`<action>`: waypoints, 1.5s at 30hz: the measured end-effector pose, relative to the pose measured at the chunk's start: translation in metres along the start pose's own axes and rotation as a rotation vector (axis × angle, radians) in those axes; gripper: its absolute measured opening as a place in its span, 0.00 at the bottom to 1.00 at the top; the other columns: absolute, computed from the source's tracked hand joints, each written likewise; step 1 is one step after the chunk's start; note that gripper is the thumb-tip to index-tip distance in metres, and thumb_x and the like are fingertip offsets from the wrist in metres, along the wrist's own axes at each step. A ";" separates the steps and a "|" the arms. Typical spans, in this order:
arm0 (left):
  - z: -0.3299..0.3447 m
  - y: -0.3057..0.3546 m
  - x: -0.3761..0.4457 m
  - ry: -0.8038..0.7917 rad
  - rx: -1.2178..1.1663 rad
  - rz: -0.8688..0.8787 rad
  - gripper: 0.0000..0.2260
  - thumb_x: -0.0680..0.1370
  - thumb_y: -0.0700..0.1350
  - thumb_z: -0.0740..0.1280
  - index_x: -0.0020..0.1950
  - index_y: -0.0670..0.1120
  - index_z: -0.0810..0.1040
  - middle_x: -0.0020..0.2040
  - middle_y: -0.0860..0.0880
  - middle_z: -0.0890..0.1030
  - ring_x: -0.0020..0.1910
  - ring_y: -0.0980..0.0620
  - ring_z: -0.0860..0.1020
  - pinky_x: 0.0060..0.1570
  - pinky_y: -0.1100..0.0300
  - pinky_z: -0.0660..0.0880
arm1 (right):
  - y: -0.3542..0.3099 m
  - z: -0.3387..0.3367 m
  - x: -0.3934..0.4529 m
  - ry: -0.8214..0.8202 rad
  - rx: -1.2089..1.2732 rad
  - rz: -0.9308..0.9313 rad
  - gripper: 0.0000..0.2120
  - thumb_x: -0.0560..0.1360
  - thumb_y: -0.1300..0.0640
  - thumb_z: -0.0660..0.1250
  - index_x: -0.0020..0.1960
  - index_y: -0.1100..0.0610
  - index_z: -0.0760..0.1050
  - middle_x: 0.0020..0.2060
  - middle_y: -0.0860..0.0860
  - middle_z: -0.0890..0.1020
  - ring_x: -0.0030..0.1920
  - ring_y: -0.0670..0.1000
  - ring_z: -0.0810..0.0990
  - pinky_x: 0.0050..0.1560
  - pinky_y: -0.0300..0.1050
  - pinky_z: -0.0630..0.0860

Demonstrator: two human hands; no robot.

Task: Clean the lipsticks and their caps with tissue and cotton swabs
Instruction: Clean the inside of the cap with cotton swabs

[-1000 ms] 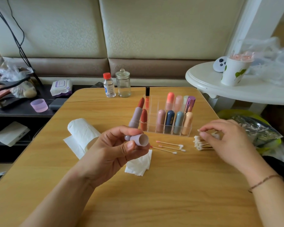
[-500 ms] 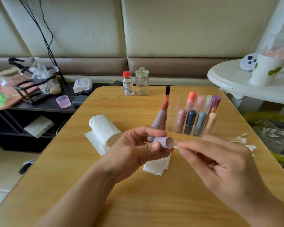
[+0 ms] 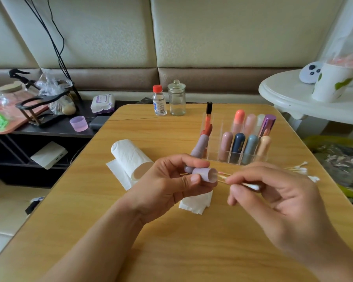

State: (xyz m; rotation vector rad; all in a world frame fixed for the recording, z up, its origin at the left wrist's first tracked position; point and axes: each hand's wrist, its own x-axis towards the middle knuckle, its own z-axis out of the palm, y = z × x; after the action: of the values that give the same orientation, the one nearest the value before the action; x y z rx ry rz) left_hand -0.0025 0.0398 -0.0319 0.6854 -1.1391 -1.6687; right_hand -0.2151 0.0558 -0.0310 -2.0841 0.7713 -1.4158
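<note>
My left hand (image 3: 167,186) grips a lilac lipstick cap (image 3: 204,175) sideways, its open end facing right. My right hand (image 3: 273,196) pinches a cotton swab (image 3: 251,185) by its wooden stick, the far tip at the cap's mouth. Behind my left fingers an uncapped lilac lipstick (image 3: 202,145) with a red-brown bullet leans against a clear organiser (image 3: 238,157) that holds several capped lipsticks. A tissue roll (image 3: 130,157) lies to the left, and a crumpled tissue (image 3: 196,202) sits under my left hand. More swabs (image 3: 300,169) lie at the right.
A red-capped small bottle (image 3: 159,100) and a glass jar (image 3: 177,98) stand at the wooden table's (image 3: 171,251) far edge. A low dark shelf (image 3: 55,127) with wipes and clutter is at the left, a white round table (image 3: 306,98) with a paper cup at the right.
My right hand left the swab pile with a swab and brought it to the cap's opening. My view shifted left and closer. My left hand kept the cap.
</note>
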 end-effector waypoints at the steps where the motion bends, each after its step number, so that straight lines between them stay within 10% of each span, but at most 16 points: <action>1: 0.000 0.000 0.000 0.003 -0.005 -0.002 0.10 0.72 0.32 0.67 0.47 0.43 0.86 0.45 0.42 0.84 0.46 0.46 0.84 0.48 0.56 0.80 | 0.000 0.000 0.000 0.007 0.015 -0.004 0.05 0.77 0.55 0.68 0.49 0.53 0.83 0.39 0.46 0.84 0.41 0.52 0.84 0.41 0.45 0.78; 17: -0.004 -0.006 0.002 -0.096 0.034 -0.001 0.12 0.70 0.38 0.72 0.52 0.46 0.86 0.47 0.43 0.85 0.49 0.45 0.84 0.51 0.54 0.80 | -0.002 0.006 -0.002 0.167 -0.421 -0.269 0.07 0.77 0.63 0.69 0.50 0.61 0.85 0.44 0.50 0.85 0.45 0.42 0.81 0.50 0.32 0.77; 27: -0.002 -0.005 0.003 -0.024 0.467 0.219 0.15 0.71 0.31 0.72 0.55 0.44 0.83 0.50 0.47 0.84 0.53 0.49 0.82 0.56 0.55 0.78 | -0.006 0.010 -0.002 0.135 -0.433 -0.362 0.06 0.76 0.65 0.70 0.50 0.64 0.84 0.44 0.53 0.85 0.46 0.43 0.81 0.53 0.32 0.76; 32: 0.000 -0.007 0.004 0.052 0.375 0.249 0.15 0.69 0.31 0.74 0.48 0.49 0.85 0.48 0.47 0.85 0.50 0.49 0.83 0.53 0.56 0.78 | -0.013 0.012 -0.003 0.233 -0.395 -0.310 0.04 0.75 0.63 0.69 0.48 0.62 0.82 0.41 0.50 0.83 0.43 0.25 0.72 0.45 0.21 0.67; 40: 0.006 -0.015 0.004 0.117 0.385 0.310 0.13 0.68 0.31 0.73 0.52 0.36 0.80 0.49 0.37 0.83 0.50 0.47 0.83 0.54 0.56 0.79 | -0.008 0.018 -0.001 0.273 -0.348 -0.179 0.06 0.77 0.58 0.70 0.49 0.59 0.84 0.42 0.37 0.79 0.42 0.31 0.76 0.45 0.26 0.70; 45: 0.004 -0.013 0.005 0.140 0.339 0.284 0.11 0.69 0.34 0.75 0.50 0.40 0.83 0.47 0.40 0.84 0.47 0.47 0.83 0.53 0.53 0.80 | -0.006 0.014 -0.002 0.268 -0.360 -0.200 0.09 0.79 0.59 0.66 0.52 0.61 0.83 0.44 0.49 0.84 0.45 0.42 0.82 0.49 0.33 0.75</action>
State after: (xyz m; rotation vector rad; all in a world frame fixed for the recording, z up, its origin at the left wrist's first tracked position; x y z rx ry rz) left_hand -0.0129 0.0384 -0.0414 0.7965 -1.3628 -1.1842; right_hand -0.2011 0.0624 -0.0332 -2.3189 1.0096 -1.8033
